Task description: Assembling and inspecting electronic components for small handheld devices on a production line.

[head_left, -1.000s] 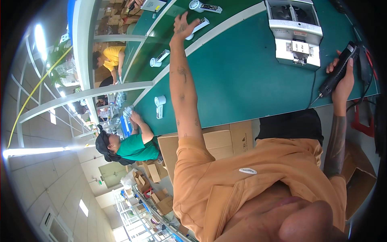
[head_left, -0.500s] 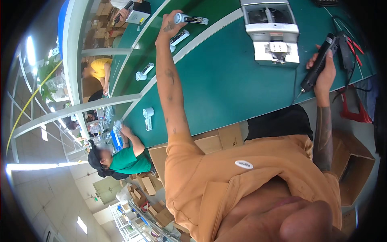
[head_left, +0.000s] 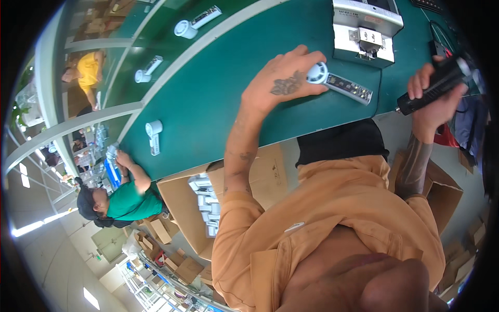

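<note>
Now the left hand (head_left: 283, 86), drawn back from upper frame, pinches the white handheld fan (head_left: 338, 83) while the right hand (head_left: 434, 99) grips the black screwdriver (head_left: 434, 86).

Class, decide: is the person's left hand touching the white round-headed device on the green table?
Touching. The head view shows the left hand lying over the device, fingers curled against its round white head, no gap visible; its grey handle sticks out on the green table.

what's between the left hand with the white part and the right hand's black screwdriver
In the head view, only bare green table edge separates the left hand from the right hand.
</note>
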Action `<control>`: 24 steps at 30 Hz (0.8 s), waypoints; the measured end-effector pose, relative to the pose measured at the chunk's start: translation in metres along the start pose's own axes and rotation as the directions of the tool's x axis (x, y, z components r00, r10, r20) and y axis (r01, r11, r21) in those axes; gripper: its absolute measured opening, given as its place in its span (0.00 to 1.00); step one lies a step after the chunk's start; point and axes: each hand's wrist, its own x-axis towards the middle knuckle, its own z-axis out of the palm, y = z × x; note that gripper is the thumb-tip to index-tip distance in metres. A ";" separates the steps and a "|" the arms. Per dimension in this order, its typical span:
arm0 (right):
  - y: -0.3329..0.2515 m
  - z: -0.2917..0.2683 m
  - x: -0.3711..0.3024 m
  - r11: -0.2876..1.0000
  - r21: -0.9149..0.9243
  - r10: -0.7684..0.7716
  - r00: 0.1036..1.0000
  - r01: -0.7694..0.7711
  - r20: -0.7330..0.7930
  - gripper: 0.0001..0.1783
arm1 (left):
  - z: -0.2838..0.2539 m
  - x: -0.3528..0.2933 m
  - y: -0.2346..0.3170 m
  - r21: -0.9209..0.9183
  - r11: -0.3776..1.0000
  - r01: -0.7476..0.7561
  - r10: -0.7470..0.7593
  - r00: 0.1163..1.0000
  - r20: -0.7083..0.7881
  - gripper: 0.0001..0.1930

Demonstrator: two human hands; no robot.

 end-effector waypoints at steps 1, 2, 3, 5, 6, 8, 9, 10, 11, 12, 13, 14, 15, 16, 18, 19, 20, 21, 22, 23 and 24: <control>-0.008 0.014 0.000 1.000 -0.017 -0.011 1.000 0.011 -0.001 0.49 | 0.014 0.001 0.003 0.071 0.997 -0.022 0.028 0.997 -0.077 0.24; -0.016 0.032 0.007 0.988 -0.025 -0.150 0.985 0.153 0.084 0.52 | 0.021 0.002 0.005 0.151 0.988 -0.036 0.060 0.986 -0.157 0.25; -0.023 0.039 0.015 0.976 -0.029 -0.209 0.969 0.214 0.135 0.54 | 0.029 0.001 0.002 0.134 0.991 -0.026 0.049 0.984 -0.173 0.25; -0.039 0.052 0.035 0.927 -0.223 -0.252 0.942 0.300 0.220 0.57 | 0.040 0.003 -0.008 0.200 0.973 -0.118 0.172 0.946 -0.274 0.22; -0.036 0.056 0.044 0.898 -0.319 -0.229 0.942 0.301 0.244 0.58 | 0.045 0.003 -0.014 0.188 0.975 -0.115 0.167 0.942 -0.291 0.22; -0.024 0.065 0.061 0.835 -0.416 -0.276 0.928 0.361 0.252 0.61 | 0.053 0.004 -0.018 0.258 0.941 -0.217 0.299 0.892 -0.339 0.23; -0.015 0.074 0.072 0.775 -0.474 -0.344 0.908 0.418 0.238 0.59 | 0.054 0.006 -0.018 0.252 0.942 -0.221 0.301 0.888 -0.348 0.23; 0.001 0.086 0.080 0.698 -0.540 -0.421 0.879 0.471 0.222 0.57 | 0.054 0.004 -0.019 0.283 0.933 -0.221 0.316 0.881 -0.352 0.23; 0.016 0.101 0.086 0.611 -0.602 -0.502 0.840 0.514 0.208 0.55 | 0.054 0.001 -0.019 0.315 0.923 -0.220 0.330 0.875 -0.355 0.23; 0.028 0.111 0.091 0.545 -0.647 -0.547 0.811 0.534 0.209 0.53 | 0.055 -0.001 -0.019 0.308 0.929 -0.206 0.315 0.876 -0.364 0.23; 0.029 0.120 0.087 0.548 -0.629 -0.579 0.793 0.551 0.190 0.49 | 0.053 -0.001 -0.017 0.336 0.918 -0.211 0.333 0.869 -0.365 0.22; 0.032 0.127 0.083 0.557 -0.607 -0.609 0.776 0.567 0.166 0.44 | 0.052 -0.002 -0.016 0.367 0.906 -0.211 0.347 0.867 -0.358 0.22; 0.035 0.134 0.080 0.563 -0.585 -0.638 0.757 0.584 0.142 0.40 | 0.052 -0.003 -0.015 0.362 0.909 -0.207 0.340 0.870 -0.357 0.22; 0.027 0.116 0.080 0.481 -0.742 -0.561 0.814 0.467 0.149 0.53 | 0.051 -0.004 -0.011 0.384 0.906 -0.178 0.316 0.888 -0.334 0.22; 0.016 0.099 0.074 0.474 -0.803 -0.425 0.893 0.362 0.151 0.62 | 0.050 -0.005 -0.008 0.403 0.903 -0.151 0.289 0.907 -0.307 0.23; 0.011 0.093 0.071 0.457 -0.833 -0.353 0.923 0.311 0.152 0.67 | 0.050 -0.005 -0.008 0.420 0.894 -0.158 0.304 0.901 -0.308 0.22; 0.011 0.090 0.063 0.477 -0.830 -0.361 0.925 0.290 0.115 0.67 | 0.050 -0.003 -0.007 0.436 0.884 -0.165 0.320 0.895 -0.310 0.22; 0.009 0.088 0.055 0.497 -0.825 -0.369 0.926 0.268 0.079 0.67 | 0.048 -0.001 -0.007 0.432 0.886 -0.167 0.320 0.895 -0.310 0.22; 0.008 0.085 0.050 0.524 -0.804 -0.377 0.923 0.282 0.078 0.67 | 0.045 0.001 -0.004 0.455 0.856 -0.246 0.421 0.843 -0.335 0.20; 0.007 0.082 0.045 0.549 -0.781 -0.387 0.919 0.298 0.078 0.66 | 0.045 0.002 -0.002 0.480 0.817 -0.319 0.515 0.780 -0.357 0.19; 0.007 0.080 0.041 0.572 -0.756 -0.398 0.914 0.317 0.081 0.66 | 0.051 0.003 -0.003 0.472 0.822 -0.318 0.509 0.782 -0.359 0.19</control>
